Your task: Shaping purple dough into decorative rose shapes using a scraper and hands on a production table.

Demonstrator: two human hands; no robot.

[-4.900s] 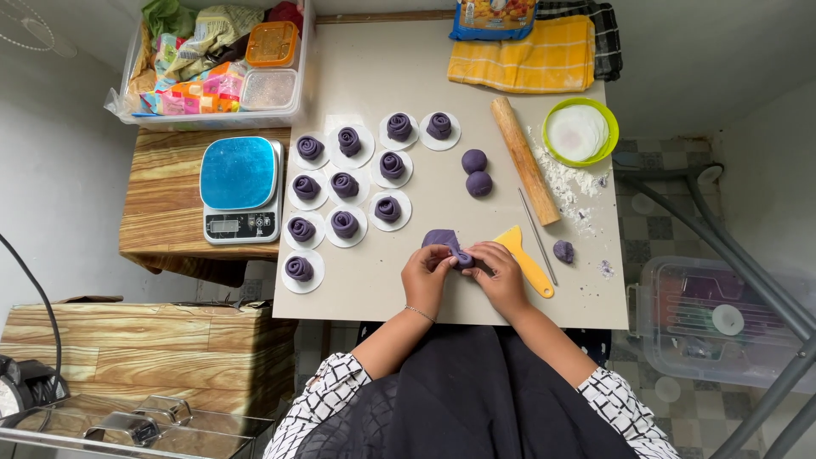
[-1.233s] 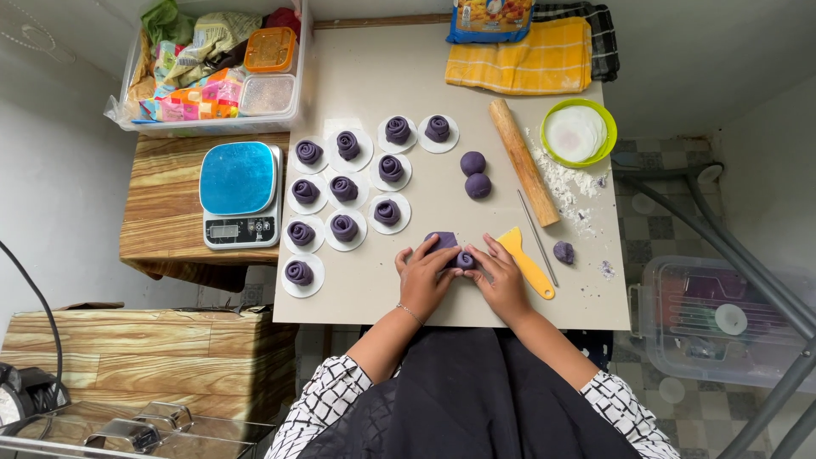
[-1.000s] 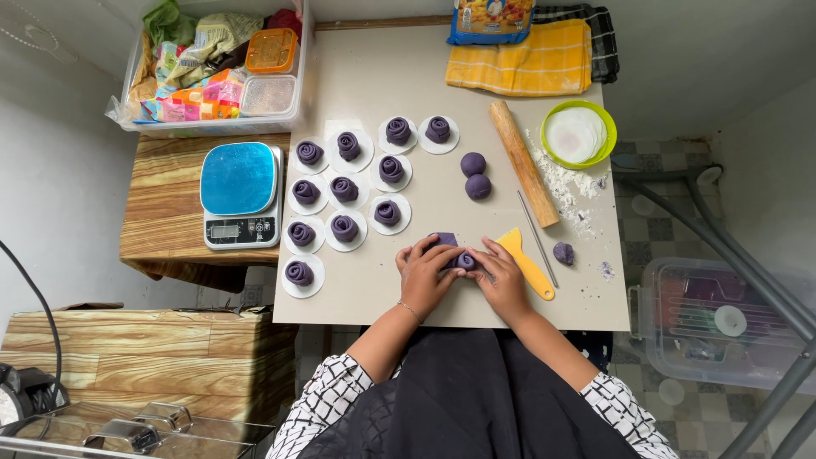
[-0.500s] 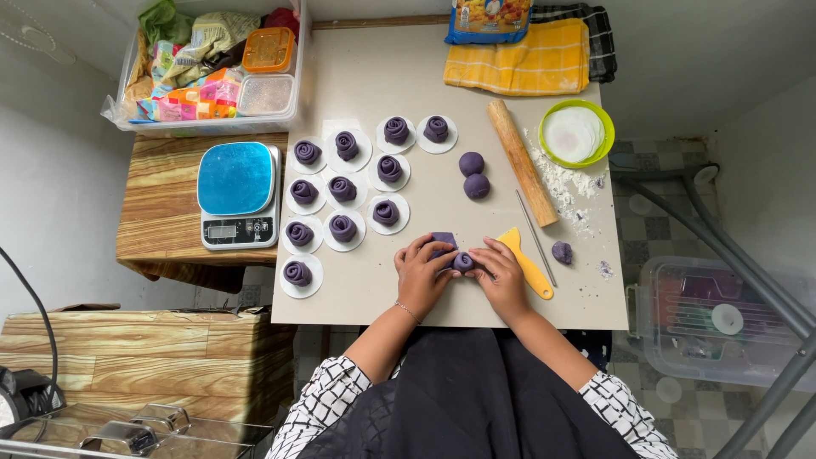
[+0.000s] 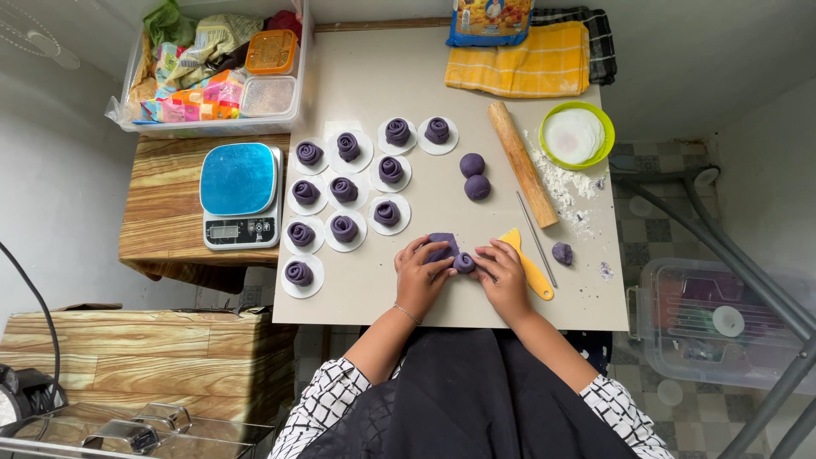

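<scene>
Both hands are down near the front edge of the table [image 5: 357, 293], working a piece of purple dough [image 5: 452, 252]. The left hand [image 5: 420, 279] and right hand [image 5: 504, 276] pinch it from either side, fingertips touching the dough, which looks partly rolled up. Just right of the right hand lies a yellow scraper [image 5: 529, 265] beside a thin metal stick [image 5: 536, 226]. Farther off sit two purple dough balls [image 5: 473, 176] and a wooden rolling pin [image 5: 521, 163], with a green bowl of flour [image 5: 577, 135] at the far right. To the left, purple dough roses [image 5: 344, 189] sit on white paper rounds, and a blue-topped kitchen scale [image 5: 240, 196] rests on a wooden side table.
</scene>
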